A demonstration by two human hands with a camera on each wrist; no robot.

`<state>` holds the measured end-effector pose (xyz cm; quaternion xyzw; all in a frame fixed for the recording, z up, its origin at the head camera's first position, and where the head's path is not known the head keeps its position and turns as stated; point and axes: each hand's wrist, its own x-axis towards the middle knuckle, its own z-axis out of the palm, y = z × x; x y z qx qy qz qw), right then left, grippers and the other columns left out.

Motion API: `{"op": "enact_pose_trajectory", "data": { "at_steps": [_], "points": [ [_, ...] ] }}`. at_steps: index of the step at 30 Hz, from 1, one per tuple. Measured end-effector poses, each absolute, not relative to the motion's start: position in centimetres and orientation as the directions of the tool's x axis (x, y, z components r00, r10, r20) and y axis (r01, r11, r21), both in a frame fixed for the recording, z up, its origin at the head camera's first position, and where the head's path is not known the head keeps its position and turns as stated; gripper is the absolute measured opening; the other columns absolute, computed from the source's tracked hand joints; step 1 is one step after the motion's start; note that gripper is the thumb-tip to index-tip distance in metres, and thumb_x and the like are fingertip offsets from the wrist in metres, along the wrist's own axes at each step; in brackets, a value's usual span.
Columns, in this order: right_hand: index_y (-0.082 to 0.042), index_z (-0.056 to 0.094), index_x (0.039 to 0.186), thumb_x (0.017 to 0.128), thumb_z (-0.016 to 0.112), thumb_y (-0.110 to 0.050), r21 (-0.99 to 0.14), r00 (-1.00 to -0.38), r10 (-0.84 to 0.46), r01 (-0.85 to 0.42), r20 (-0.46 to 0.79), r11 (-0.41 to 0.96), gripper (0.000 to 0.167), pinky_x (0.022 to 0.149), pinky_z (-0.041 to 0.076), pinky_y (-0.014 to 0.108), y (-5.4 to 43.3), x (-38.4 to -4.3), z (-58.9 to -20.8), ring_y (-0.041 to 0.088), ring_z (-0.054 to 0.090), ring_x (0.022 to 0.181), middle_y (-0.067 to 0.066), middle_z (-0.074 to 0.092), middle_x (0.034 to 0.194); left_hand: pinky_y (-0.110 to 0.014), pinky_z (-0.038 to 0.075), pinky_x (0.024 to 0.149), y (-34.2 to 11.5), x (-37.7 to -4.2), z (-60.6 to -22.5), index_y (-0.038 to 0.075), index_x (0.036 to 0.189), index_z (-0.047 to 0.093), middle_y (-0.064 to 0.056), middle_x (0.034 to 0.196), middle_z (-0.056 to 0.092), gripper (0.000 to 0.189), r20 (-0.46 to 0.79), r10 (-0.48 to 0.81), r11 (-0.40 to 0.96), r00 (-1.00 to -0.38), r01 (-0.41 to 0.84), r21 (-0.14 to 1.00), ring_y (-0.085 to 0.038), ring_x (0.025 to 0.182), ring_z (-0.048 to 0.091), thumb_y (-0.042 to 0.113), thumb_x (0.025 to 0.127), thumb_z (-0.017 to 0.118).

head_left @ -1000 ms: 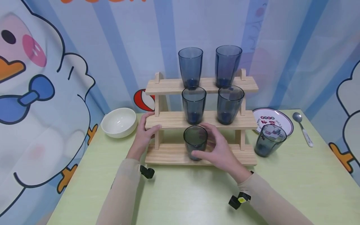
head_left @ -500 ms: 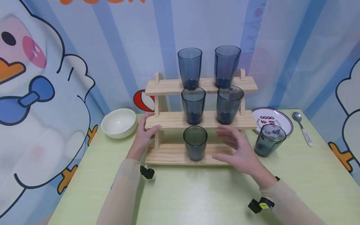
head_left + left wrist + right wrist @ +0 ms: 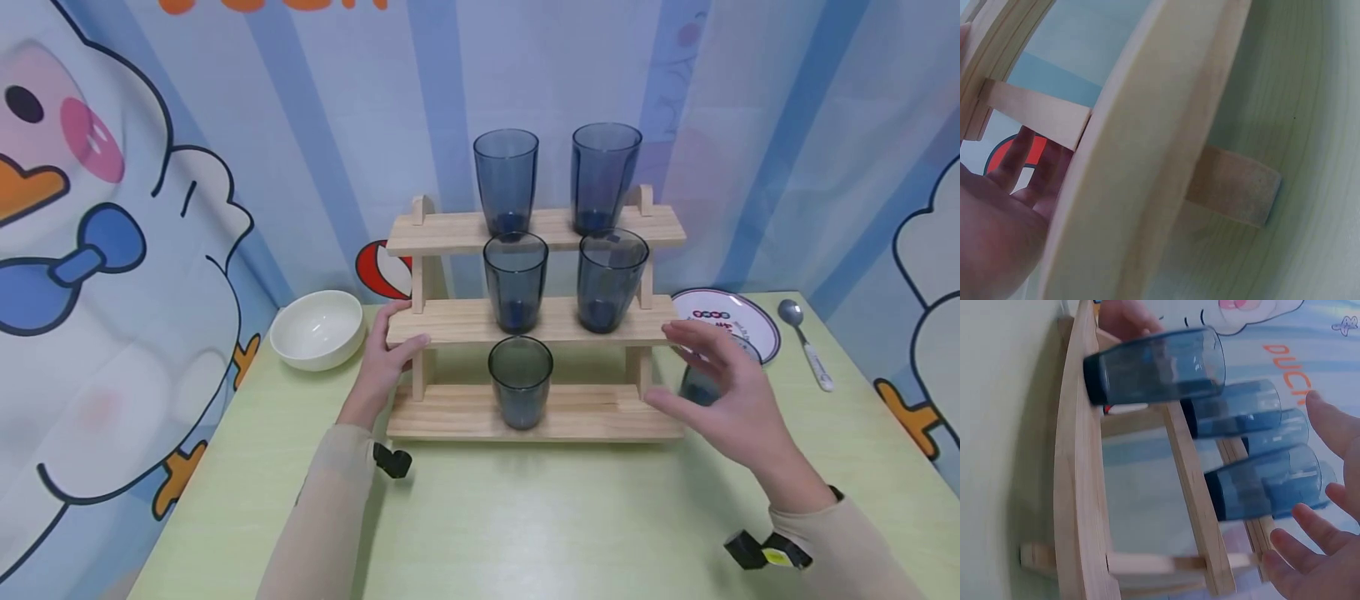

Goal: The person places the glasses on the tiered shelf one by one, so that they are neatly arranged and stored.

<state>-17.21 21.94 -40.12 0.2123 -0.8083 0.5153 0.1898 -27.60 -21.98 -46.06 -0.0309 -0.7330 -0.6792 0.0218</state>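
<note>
My left hand [image 3: 384, 358] grips the left end of the middle board of a three-tier wooden display rack [image 3: 450, 323], thumb in front and fingers behind. In the left wrist view its fingers [image 3: 1038, 172] show past the board. My right hand [image 3: 738, 400], fingers spread and holding nothing, hovers right of the rack in front of a blue-grey drinking glass [image 3: 697, 387], which it partly hides. On the bottom tier stands one upright glass [image 3: 521, 392]. Two glasses, a left one [image 3: 516, 283] and a right one [image 3: 611, 283], stand on the middle tier; two more [image 3: 507, 179] occupy the top.
A white bowl [image 3: 318, 332] sits left of the rack. Behind the right hand lies a printed plate [image 3: 761, 325], with a spoon [image 3: 808, 346] to its right. A cartoon-printed curtain [image 3: 337, 125] hangs along the back edge of the pale green table [image 3: 540, 517].
My right hand has let go of the bottom-tier glass and moved right to the glass beside the rack. The left hand has kept its grip on the rack.
</note>
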Motion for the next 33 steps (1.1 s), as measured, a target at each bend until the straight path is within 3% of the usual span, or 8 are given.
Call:
{"op": "enact_pose_trajectory", "data": {
  "at_steps": [7,12,15,20,26,33],
  "points": [
    [-0.008,0.052,0.151,0.076,0.087,0.011,-0.738,-0.859,-0.085,-0.48,0.504,0.474,0.085,0.104,0.04,0.008,25.3,-17.7,-40.9,-0.004,0.049,0.133,-0.009,0.056,0.146,-0.053,0.052,0.1,-22.0,-27.7,-46.2,0.024,0.155,0.039,-0.01,0.155,0.042,0.061,0.071,0.017,0.086,-0.997,0.072,0.994,-0.031,0.109,0.065,0.019,0.102,0.069],
    [-0.017,0.049,0.156,0.083,0.089,-0.004,-0.747,-0.899,-0.01,-0.37,0.438,0.553,0.084,0.11,0.033,0.01,27.3,-18.3,-41.9,-0.005,0.044,0.136,-0.002,0.052,0.151,-0.057,0.05,0.102,-22.1,-27.8,-46.4,0.024,0.155,0.04,-0.011,0.155,0.042,0.061,0.065,0.012,0.079,-0.998,0.065,0.995,-0.035,0.112,0.064,0.019,0.101,0.069],
    [-0.02,0.043,0.16,0.086,0.088,-0.011,-0.751,-0.918,0.015,-0.314,0.396,0.581,0.087,0.119,0.029,0.017,28.2,-18.6,-42.7,0.007,0.04,0.147,0.006,0.046,0.158,-0.058,0.05,0.102,-22.0,-27.7,-46.4,0.025,0.154,0.04,-0.01,0.156,0.041,0.061,0.061,0.013,0.079,-0.998,0.061,0.995,-0.036,0.112,0.064,0.019,0.101,0.069],
    [-0.018,0.034,0.165,0.09,0.086,-0.019,-0.762,-0.939,0.025,-0.262,0.342,0.592,0.091,0.127,0.024,0.043,29.4,-19.1,-43.7,0.039,0.032,0.154,0.014,0.037,0.165,-0.058,0.051,0.101,-22.0,-27.6,-46.3,0.025,0.154,0.04,-0.01,0.155,0.042,0.061,0.065,0.015,0.075,-0.998,0.066,0.995,-0.035,0.111,0.064,0.018,0.101,0.069],
    [-0.017,0.028,0.167,0.092,0.084,-0.021,-0.778,-0.953,0.024,-0.231,0.301,0.585,0.094,0.126,0.025,0.048,30.2,-19.5,-44.4,0.047,0.032,0.15,0.018,0.033,0.167,-0.053,0.052,0.099,-22.0,-27.6,-46.2,0.025,0.155,0.039,-0.011,0.153,0.044,0.062,0.064,0.02,0.067,-0.998,0.065,0.996,-0.038,0.113,0.064,0.018,0.101,0.069],
    [-0.024,0.016,0.169,0.094,0.082,-0.023,-0.844,-0.979,0.017,-0.167,0.204,0.509,0.1,0.119,0.026,0.067,30.4,-19.9,-45.0,0.054,0.028,0.15,0.027,0.026,0.168,-0.051,0.053,0.099,-22.1,-27.8,-46.3,0.025,0.155,0.039,-0.012,0.154,0.043,0.062,0.067,0.017,0.071,-0.998,0.068,0.995,-0.045,0.117,0.062,0.018,0.102,0.068]
  ]
}}
